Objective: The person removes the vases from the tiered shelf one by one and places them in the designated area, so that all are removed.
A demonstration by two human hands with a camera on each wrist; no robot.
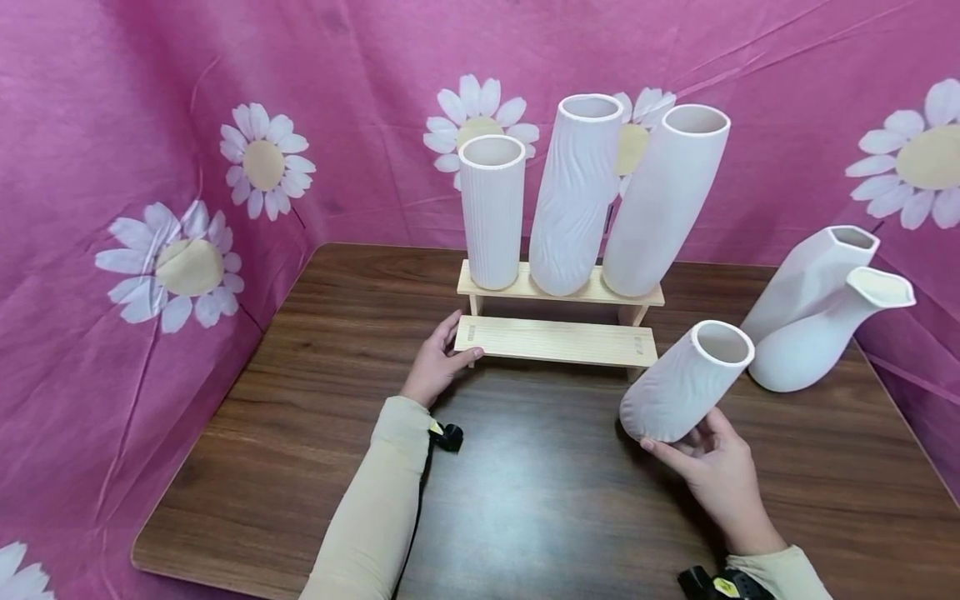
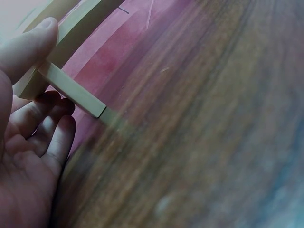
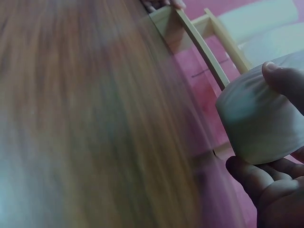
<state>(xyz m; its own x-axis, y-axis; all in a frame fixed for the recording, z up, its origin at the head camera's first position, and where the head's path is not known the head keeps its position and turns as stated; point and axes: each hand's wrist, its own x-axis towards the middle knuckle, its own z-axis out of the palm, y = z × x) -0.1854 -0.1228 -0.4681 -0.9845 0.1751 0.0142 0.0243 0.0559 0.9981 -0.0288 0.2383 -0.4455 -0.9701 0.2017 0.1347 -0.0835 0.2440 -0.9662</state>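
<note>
My right hand [image 1: 726,479] grips a short white vase [image 1: 678,392] with a wavy surface, low near its base. In the right wrist view, the thumb lies along one side of this vase [image 3: 261,116] and the fingers curl round the other; its base is lifted off the table. At the left end of a two-tier wooden stand [image 1: 555,340], my left hand [image 1: 437,364] holds the lower shelf, thumb on top and fingers at its end. On the upper shelf stand a ribbed vase [image 1: 492,217], a wavy vase [image 1: 573,200] and a tall smooth vase [image 1: 663,204].
Right of the stand, a faceted white vase [image 1: 798,279] and a rounded vase with a flared mouth [image 1: 810,354] stand on the brown wooden table [image 1: 300,433]. A pink cloth [image 1: 360,117] with daisies hangs behind and at both sides.
</note>
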